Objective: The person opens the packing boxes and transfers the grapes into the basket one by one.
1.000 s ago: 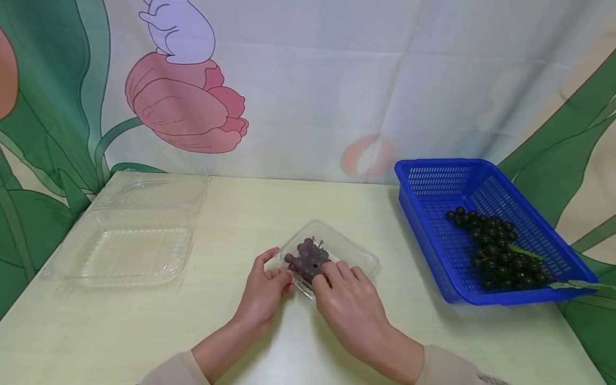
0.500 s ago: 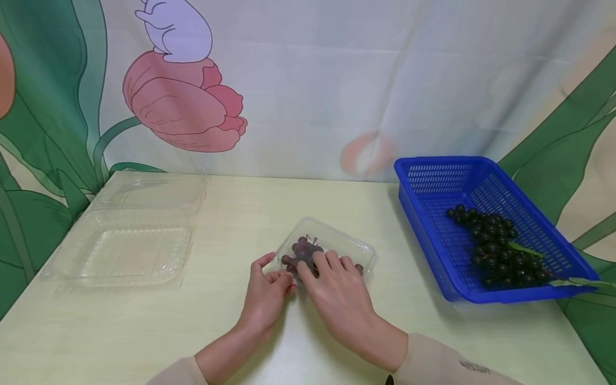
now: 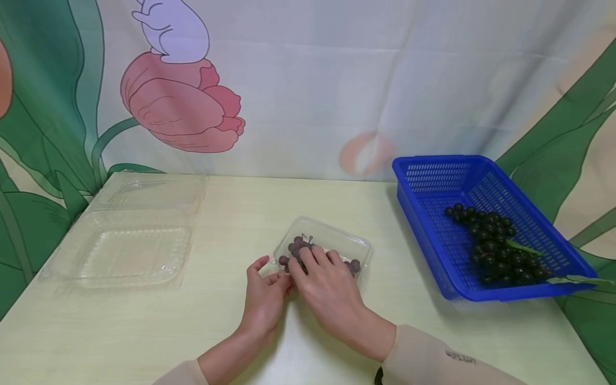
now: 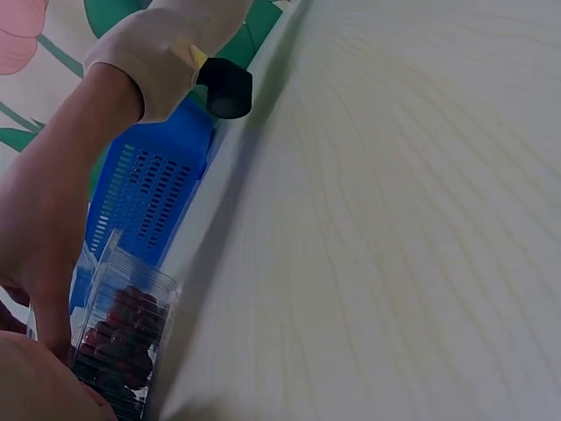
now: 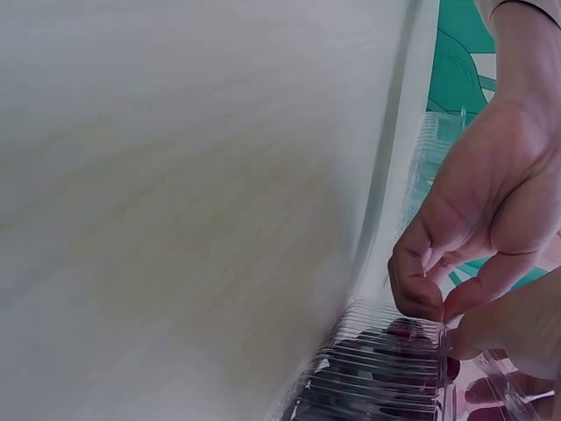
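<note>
A small clear plastic box (image 3: pixel 337 235) holds dark purple grapes (image 3: pixel 297 246) near the table's middle. At its near left corner my left hand (image 3: pixel 264 299) pinches the rim between thumb and fingers, plainly seen in the right wrist view. My right hand (image 3: pixel 329 294) lies over the near side, its bent fingers on top and its thumb at the front rim beside the left fingertips. Ribbed box wall (image 5: pixel 377 360) shows below both hands in the right wrist view. The right hand hides part of the grapes, and how far the lid is down cannot be told.
A blue basket (image 3: pixel 423 267) at the right holds a bunch of black grapes (image 3: pixel 495 246) with leaves over its edge. At the left lies a larger clear clamshell container (image 3: pixel 135 251), opened flat. A printed curtain (image 3: pixel 308 96) hangs behind the table.
My right hand has slid left along the near rim, uncovering grapes on the right side. The box has shifted slightly left. My left hand keeps its corner.
</note>
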`<action>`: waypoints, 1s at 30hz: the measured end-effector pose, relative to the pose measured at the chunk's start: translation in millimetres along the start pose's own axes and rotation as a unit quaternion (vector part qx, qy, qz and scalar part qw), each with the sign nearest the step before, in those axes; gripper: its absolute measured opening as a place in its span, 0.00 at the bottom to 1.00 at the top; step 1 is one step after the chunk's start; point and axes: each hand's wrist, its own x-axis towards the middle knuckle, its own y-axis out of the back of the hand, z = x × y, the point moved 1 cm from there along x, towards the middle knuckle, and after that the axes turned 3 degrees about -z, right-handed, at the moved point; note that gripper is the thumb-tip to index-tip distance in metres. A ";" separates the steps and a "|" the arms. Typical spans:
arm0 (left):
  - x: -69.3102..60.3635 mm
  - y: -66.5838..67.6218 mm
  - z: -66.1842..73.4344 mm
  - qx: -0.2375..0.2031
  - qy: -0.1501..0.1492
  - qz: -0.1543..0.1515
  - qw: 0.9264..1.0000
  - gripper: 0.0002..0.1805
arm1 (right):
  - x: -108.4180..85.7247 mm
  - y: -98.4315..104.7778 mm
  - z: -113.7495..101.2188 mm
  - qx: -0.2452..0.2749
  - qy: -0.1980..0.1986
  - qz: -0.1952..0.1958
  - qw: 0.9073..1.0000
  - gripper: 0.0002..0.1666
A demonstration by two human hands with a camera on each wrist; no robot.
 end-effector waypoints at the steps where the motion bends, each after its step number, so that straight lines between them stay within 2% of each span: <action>1: -0.1 -0.2 -0.1 -0.002 0.001 0.002 1.000 0.36 | 0.7 -0.6 -0.3 -0.002 0.002 -0.001 1.000 0.13; 10: -4.4 -1.4 -0.6 0.015 0.024 0.001 1.000 0.29 | 7.3 -3.3 -7.3 -0.044 0.035 0.014 0.998 0.05; 19: -4.7 1.3 0.3 0.047 0.016 -0.012 0.999 0.29 | 6.6 -8.0 -7.7 -0.059 0.046 0.022 0.997 0.13; 23: -3.5 3.5 0.5 0.044 0.007 -0.026 0.999 0.30 | 5.4 -8.5 -6.4 -0.070 0.052 0.015 0.996 0.17; 30: -1.3 9.2 -0.2 0.071 -0.004 -0.039 0.997 0.31 | 4.6 -9.3 -5.2 -0.076 0.057 0.023 0.995 0.16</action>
